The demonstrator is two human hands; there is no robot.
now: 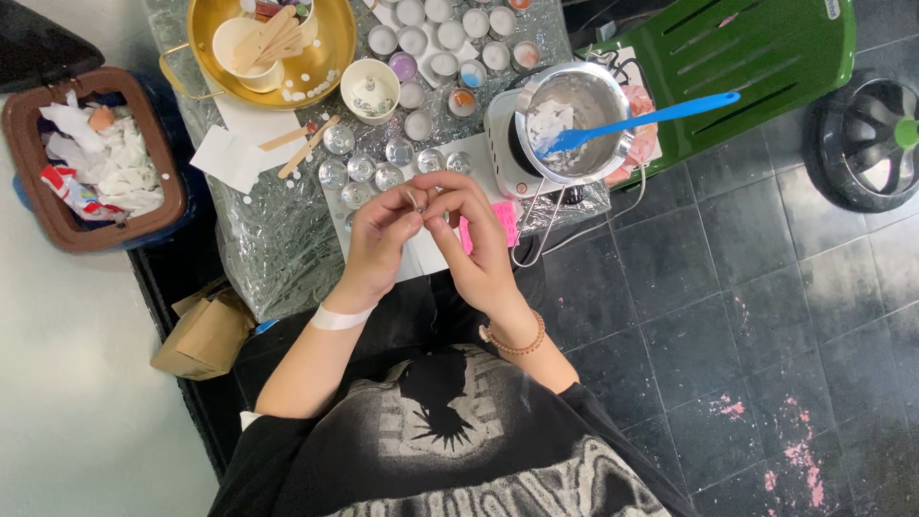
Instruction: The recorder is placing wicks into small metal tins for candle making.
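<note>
steel pot (574,120) with blue spatula (637,122) | gold tray (273,53) | brown waste bin (91,158) | green chair (737,67)

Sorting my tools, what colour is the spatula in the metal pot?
Blue spatula, seen clearly in the head view.

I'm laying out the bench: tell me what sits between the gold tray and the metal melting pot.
In the head view, a white cup and small round candle tins lie between the gold tray and the metal pot.

Bright, even light; sharp focus.
</note>
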